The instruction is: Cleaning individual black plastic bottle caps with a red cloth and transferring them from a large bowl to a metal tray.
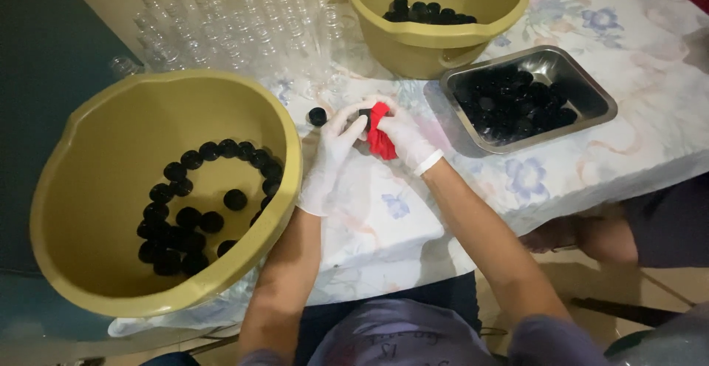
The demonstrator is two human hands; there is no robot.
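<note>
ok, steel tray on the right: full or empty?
Partly full. The steel tray holds black caps over most of its floor, below the rim, with bare metal at its far end.

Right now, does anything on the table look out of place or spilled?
One black cap lies loose on the tablecloth beside the left hand, apart from the caps in the basins and the metal tray. Nothing looks spilled or damaged.

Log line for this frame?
left hand: holds black cap | right hand: wipes it, red cloth | near: olive basin, steel tray
</note>
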